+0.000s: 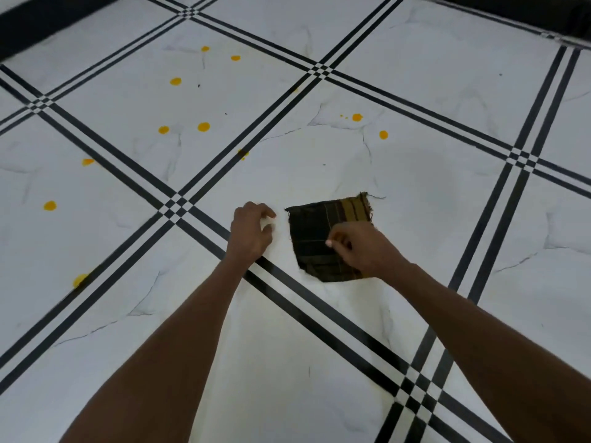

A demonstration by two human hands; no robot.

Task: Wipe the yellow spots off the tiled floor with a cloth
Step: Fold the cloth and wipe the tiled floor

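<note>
My right hand (361, 247) hovers, grip loosely curled and empty, over the cloth (323, 241); I should bunch it firmly before wiping the yellow spots (203, 126) beyond it.

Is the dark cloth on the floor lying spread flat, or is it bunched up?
Spread flat: the dark checked cloth lies as a flat patch on the white tiled floor, edges visible. The right hand covers one corner.

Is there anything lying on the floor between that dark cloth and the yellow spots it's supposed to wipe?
Nothing visible. Between the dark checked cloth and the nearest yellow spots, only bare white tile shows. The right hand is over the cloth.
</note>
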